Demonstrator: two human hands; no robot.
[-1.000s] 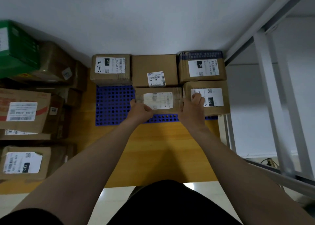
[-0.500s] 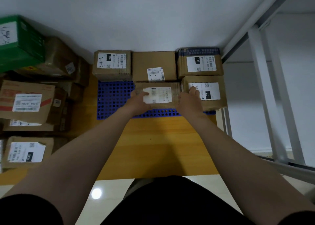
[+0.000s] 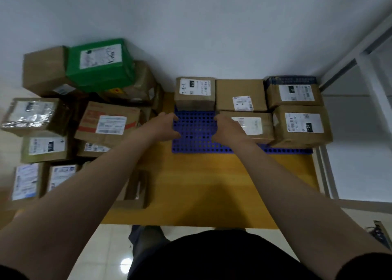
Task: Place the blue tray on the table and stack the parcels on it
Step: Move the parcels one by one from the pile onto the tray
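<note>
On the yellow bench [image 3: 201,184] in front of me, the blue tray [image 3: 195,129] lies flat against the far edge, carrying five parcels. Three stand in the back row: the left parcel [image 3: 194,92] marked 220, a middle parcel [image 3: 239,95] with a small label, and a blue-taped parcel [image 3: 293,91] on the right. In front of them sit a flatter parcel [image 3: 254,126] in the middle and the parcel marked 102 [image 3: 301,126] beside it. The tray's front-left corner is bare grid.

My left hand [image 3: 164,126] is at that corner's left edge and my right hand [image 3: 228,129] at its right, against the flatter parcel's near end; I cannot tell whether it touches. The fingers [image 3: 170,116] of both hands are loosely spread and hold nothing.

Left of the bench rises a pile of cartons, a green box [image 3: 99,64] on top and a red-printed carton [image 3: 108,122] just beside my left forearm. A white frame [image 3: 371,67] stands at the right.
</note>
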